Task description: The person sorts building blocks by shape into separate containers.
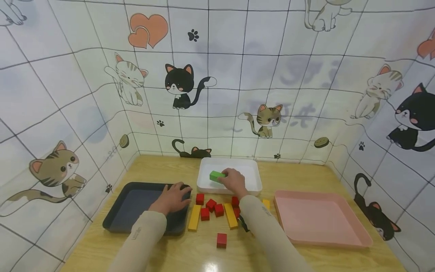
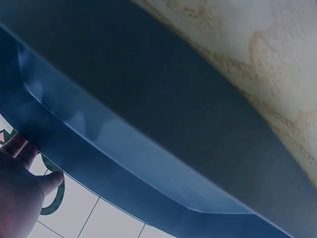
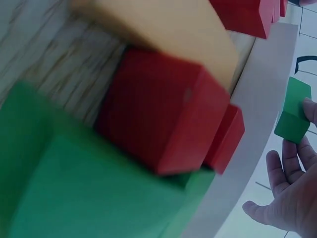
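My right hand (image 1: 234,180) pinches a green rectangular block (image 1: 216,176) above the white tray (image 1: 252,172) at the back of the table. The right wrist view shows the same block against the thumb and fingertips, beyond the tray's pale wall. On the left, my left hand (image 1: 172,198) rests at the right side of the dark blue tray (image 1: 136,204), its fingers spread. Its fingertips touch the tray's rim in the left wrist view. Between the trays lie several red cubes (image 1: 219,210) and yellow bars (image 1: 195,218).
A pink tray (image 1: 323,219) stands at the right. One red cube (image 1: 221,240) lies nearer the front edge, apart from the others. Close to the right wrist camera is another green block (image 3: 89,188), mostly hidden by my sleeve in the head view. Cat-patterned walls surround the wooden table.
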A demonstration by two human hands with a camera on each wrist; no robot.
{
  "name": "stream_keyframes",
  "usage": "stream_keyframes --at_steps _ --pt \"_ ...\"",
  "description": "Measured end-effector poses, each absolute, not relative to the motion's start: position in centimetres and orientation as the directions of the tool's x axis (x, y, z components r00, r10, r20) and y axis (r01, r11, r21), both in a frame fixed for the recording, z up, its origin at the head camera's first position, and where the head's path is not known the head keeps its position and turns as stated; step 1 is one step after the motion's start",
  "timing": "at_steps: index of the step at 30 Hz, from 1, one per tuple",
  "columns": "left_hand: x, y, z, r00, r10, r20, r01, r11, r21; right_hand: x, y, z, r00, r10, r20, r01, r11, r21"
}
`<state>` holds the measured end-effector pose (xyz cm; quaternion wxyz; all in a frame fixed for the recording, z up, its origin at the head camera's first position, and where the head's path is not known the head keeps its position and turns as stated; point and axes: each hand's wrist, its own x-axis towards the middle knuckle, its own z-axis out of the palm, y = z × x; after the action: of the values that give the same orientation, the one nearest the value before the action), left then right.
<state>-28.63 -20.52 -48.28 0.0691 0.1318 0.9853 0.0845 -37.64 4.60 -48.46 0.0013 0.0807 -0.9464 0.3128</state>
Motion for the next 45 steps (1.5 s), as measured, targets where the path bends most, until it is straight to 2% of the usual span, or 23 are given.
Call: stream_keyframes --at_steps 9,20,28,45 --pt "-28.3 -19.9 -48.4 -0.953 0.281 -0.115 0.257 0.948 0.188 -37.1 4.2 -48.9 -0.976 -0.218 0.018 -0.178 0.743 -0.645" --pt "-28.5 -20.3 -47.8 -0.957 0.261 -0.127 0.236 0.954 0.184 -37.6 7.0 -47.6 -0.966 -0.23 0.121 -0.255 0.748 -0.612" --pt "-28.6 -20.4 -48.2 -0.954 0.273 -0.122 0.248 0.95 0.189 -36.3 9.7 -46.3 -0.968 -0.215 0.127 -0.245 0.714 -0.656" --pt "-28.4 -20.3 -47.9 -0.948 0.293 -0.125 0.266 0.943 0.2 -33.6 13.6 -46.1 -0.972 -0.203 0.118 -0.225 0.654 -0.722"
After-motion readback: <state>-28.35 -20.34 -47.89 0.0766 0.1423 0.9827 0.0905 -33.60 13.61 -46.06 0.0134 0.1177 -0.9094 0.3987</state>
